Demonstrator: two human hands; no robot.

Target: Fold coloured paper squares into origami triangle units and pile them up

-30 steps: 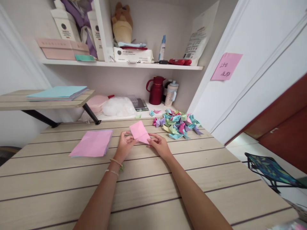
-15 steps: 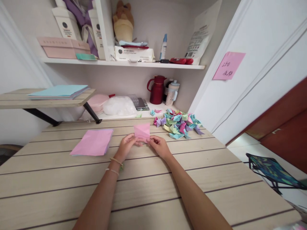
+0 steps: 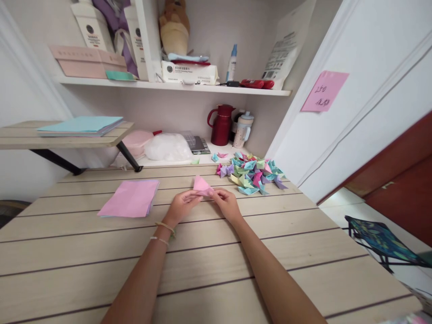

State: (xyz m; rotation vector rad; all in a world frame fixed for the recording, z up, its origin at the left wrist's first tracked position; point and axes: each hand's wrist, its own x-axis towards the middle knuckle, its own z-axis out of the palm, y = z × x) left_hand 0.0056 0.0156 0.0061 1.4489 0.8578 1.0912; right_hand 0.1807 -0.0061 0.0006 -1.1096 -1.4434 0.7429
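A pink sheet of paper, folded into a triangle, is held between my two hands above the table. My left hand pinches its lower left part, fingers closed over the edge. At its right corner, the thumb and fingers of my right hand are closed on the paper. To the left lies a stack of square paper with a pink sheet on top. A heap of folded paper boats in several colours sits to the right, beyond my right hand.
A small raised wooden shelf at the left bears blue paper sheets. Behind the table stand a red jug, a tumbler and a clear plastic bag. A folding stool is at the right.
The pink paper, a flat square before, is now folded into a triangle. Both hands have stayed nearly in place, their fingers shifting slightly on it. The view has tilted a little.
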